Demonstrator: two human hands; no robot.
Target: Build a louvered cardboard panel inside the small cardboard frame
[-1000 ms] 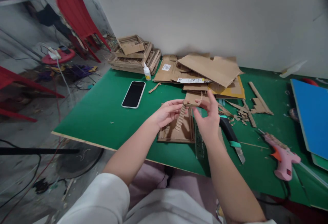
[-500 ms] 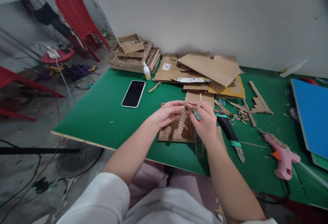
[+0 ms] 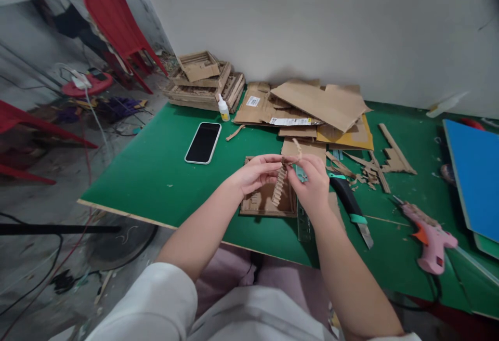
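Between my two hands hangs a corrugated cardboard strip (image 3: 279, 189), its ridges showing, one end pointing down and the other curling up past my right fingers. My left hand (image 3: 255, 174) pinches it from the left, thumb and fingers together. My right hand (image 3: 313, 179) grips it from the right at nearly the same spot. Below the hands lies a shallow cardboard tray (image 3: 268, 212) with a raised rim, partly hidden by them. A clear green ruler (image 3: 304, 224) lies under my right hand. A utility knife (image 3: 351, 200), blade out, rests to its right.
A phone (image 3: 203, 143) and a glue bottle (image 3: 223, 108) stand left of the hands. Stacked cardboard frames (image 3: 210, 86) and cardboard sheets (image 3: 319, 102) line the wall. Scraps (image 3: 368, 174), a pink glue gun (image 3: 431, 239) and a blue board (image 3: 475, 174) are at right. Another person sits far left.
The strip's upper curled end has swung left and slightly up, and its hanging end has shifted a little right. My right fingers have moved slightly; both hands keep their hold.
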